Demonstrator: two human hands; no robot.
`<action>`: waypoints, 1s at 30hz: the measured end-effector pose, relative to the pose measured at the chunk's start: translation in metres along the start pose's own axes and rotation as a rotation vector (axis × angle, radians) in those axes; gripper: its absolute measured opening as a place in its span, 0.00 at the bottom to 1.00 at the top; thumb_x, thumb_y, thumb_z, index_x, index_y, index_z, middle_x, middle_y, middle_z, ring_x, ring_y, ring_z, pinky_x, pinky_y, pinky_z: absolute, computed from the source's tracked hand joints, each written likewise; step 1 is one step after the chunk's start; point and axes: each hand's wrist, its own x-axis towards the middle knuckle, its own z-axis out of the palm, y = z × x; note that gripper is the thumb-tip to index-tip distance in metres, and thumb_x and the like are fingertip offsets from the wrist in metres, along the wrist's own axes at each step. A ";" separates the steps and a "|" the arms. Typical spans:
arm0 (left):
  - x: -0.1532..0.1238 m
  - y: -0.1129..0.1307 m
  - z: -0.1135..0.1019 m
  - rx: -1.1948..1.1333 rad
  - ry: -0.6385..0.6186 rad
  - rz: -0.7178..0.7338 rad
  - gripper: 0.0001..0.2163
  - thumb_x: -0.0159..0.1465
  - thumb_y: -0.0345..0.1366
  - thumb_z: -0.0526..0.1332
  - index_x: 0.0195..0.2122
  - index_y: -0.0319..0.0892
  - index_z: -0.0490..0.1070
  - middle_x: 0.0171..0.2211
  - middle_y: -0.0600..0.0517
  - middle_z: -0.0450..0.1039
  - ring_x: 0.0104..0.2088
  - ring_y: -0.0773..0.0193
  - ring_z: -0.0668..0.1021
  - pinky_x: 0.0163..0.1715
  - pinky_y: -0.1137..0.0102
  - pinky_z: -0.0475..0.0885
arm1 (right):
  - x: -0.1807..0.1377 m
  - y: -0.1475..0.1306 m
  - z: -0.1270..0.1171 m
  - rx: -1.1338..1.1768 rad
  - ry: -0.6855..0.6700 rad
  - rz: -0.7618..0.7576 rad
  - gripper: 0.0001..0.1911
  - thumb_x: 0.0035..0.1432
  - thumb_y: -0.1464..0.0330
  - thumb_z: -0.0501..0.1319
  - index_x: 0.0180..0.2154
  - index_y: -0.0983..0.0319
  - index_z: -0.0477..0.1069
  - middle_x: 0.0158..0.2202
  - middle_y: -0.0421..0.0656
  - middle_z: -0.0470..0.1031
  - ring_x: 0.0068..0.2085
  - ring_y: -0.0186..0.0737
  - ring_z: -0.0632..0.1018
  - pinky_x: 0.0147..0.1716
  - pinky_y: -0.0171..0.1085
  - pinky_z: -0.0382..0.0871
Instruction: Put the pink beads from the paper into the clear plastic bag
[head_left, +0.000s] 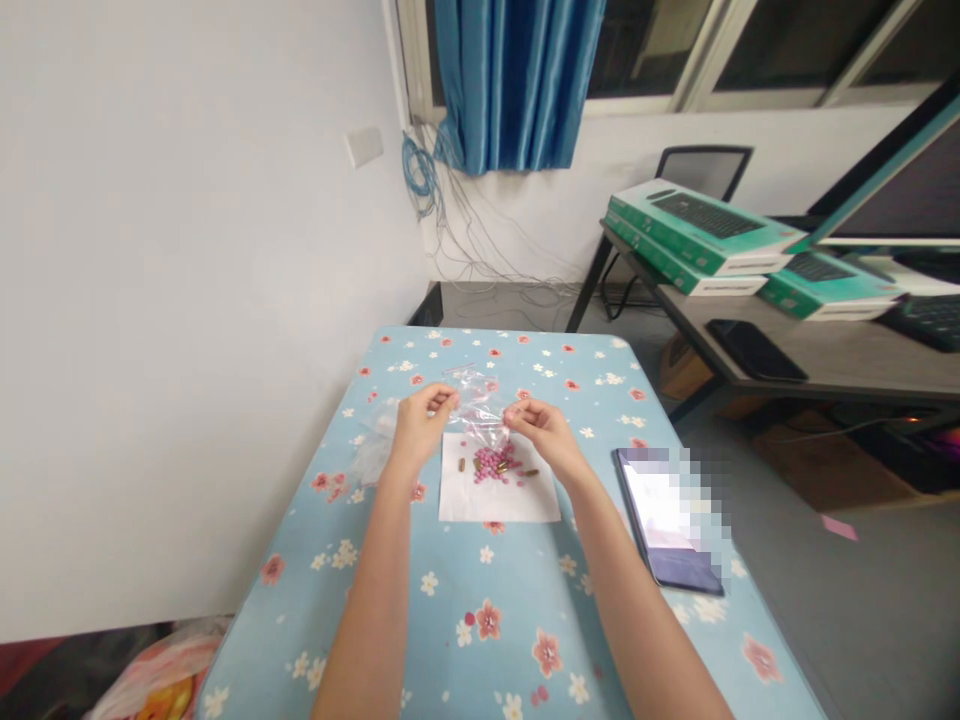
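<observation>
Upper centre: blue curtain (517, 80), window (652, 45), coiled blue cable (420, 182). Upper right: green keyboard boxes (705, 225), two stacked, on side desk (847, 352); monitor (904, 185) beyond, black phone (756, 349) near desk edge. Lower right: tablet (656, 515), lit, partly pixelated, on flowered desk (517, 580); pink slip (838, 527) on floor (847, 620). Lower left: plastic bag (169, 675), reddish and yellow.

Single view, worn on the head. Looks forward and down from above the near end of the tabletop (487, 570). Set near, with left grip (420, 418) and right grip (543, 424) close to mid-frame. Reaches beyond to wall (187, 300) at left, curtain (517, 90) at top.
</observation>
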 end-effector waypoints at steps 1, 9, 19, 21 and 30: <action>0.000 -0.001 -0.002 0.005 0.017 -0.006 0.06 0.59 0.35 0.58 0.29 0.41 0.72 0.25 0.55 0.75 0.25 0.68 0.74 0.30 0.73 0.69 | 0.000 0.000 0.003 -0.003 0.014 -0.004 0.19 0.44 0.53 0.66 0.29 0.62 0.69 0.24 0.40 0.72 0.28 0.35 0.73 0.33 0.36 0.67; 0.002 -0.015 -0.027 0.105 0.092 -0.028 0.07 0.58 0.37 0.59 0.34 0.42 0.74 0.29 0.53 0.76 0.28 0.66 0.75 0.33 0.71 0.70 | 0.008 0.004 0.041 0.008 0.073 0.030 0.18 0.44 0.57 0.65 0.34 0.62 0.68 0.20 0.37 0.71 0.25 0.37 0.74 0.29 0.36 0.67; 0.002 -0.037 -0.057 0.414 0.347 -0.034 0.11 0.58 0.34 0.59 0.42 0.42 0.70 0.41 0.48 0.75 0.37 0.58 0.76 0.45 0.61 0.69 | 0.032 0.000 0.110 -0.166 -0.002 0.012 0.10 0.49 0.69 0.62 0.37 0.59 0.67 0.21 0.34 0.71 0.25 0.35 0.74 0.30 0.34 0.66; 0.001 -0.040 -0.056 0.446 0.294 -0.050 0.10 0.58 0.34 0.59 0.41 0.42 0.71 0.41 0.48 0.75 0.38 0.58 0.76 0.45 0.61 0.69 | 0.035 0.002 0.120 -0.199 0.002 0.027 0.10 0.49 0.69 0.62 0.37 0.59 0.68 0.21 0.34 0.71 0.25 0.35 0.73 0.29 0.33 0.66; -0.006 -0.057 -0.047 0.510 0.069 -0.170 0.11 0.56 0.32 0.60 0.42 0.44 0.70 0.40 0.48 0.75 0.40 0.57 0.76 0.43 0.62 0.69 | 0.032 0.004 0.110 -0.515 0.017 -0.060 0.10 0.54 0.64 0.61 0.40 0.59 0.72 0.35 0.40 0.78 0.29 0.35 0.74 0.34 0.35 0.65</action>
